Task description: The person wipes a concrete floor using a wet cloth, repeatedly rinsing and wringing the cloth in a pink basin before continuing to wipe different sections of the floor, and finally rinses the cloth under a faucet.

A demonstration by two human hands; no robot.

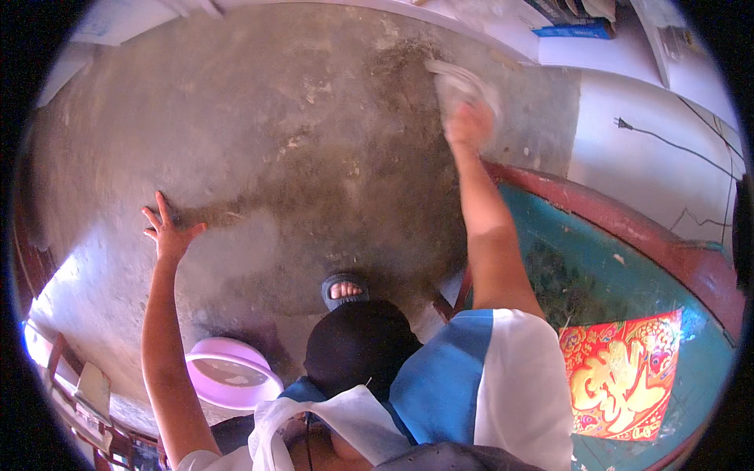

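My right hand (469, 125) is stretched far forward, blurred by motion, and grips a pale cloth (462, 85) beside a white cabinet. Over at the left, my left hand (172, 235) is held out with its fingers spread and nothing in it. Beneath both hands lies a stained concrete floor (306, 159), with darker patches in its middle. A pink plastic basin (200, 391) holding cloudy water stands on the floor near my left forearm. One foot in a dark slipper (333, 284) shows below my body.
A green wooden piece of furniture (636, 277) with a red-brown edge stands at my right, bearing a red and gold decorated sheet (624, 377). A black cable with a plug (623, 123) hangs by the white wall. Wooden chairs (91, 394) are at lower left.
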